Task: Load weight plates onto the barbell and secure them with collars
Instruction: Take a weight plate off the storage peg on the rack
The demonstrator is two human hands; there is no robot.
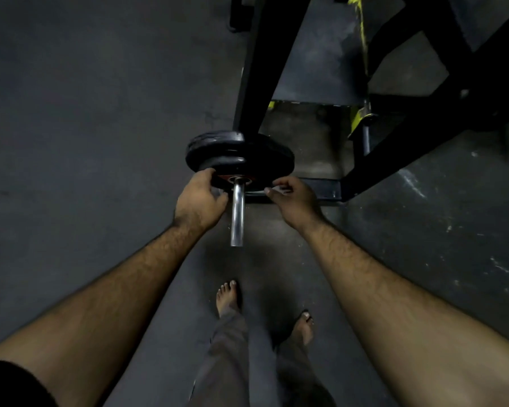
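Black weight plates (238,154) sit stacked on the chrome barbell sleeve (237,215), which points toward me. The nearest plate has a red ring around its hole. My left hand (199,201) grips the near plate's left rim, fingers curled over the edge. My right hand (294,198) touches the plate's lower right rim and pinches something small and pale that I cannot make out. No collar can be made out on the bare sleeve end.
A black rack frame (265,63) with yellow parts (362,118) rises behind and to the right of the plates. Its base bar (321,192) lies on the dark rubber floor under my right hand. My bare feet (228,298) stand below the sleeve.
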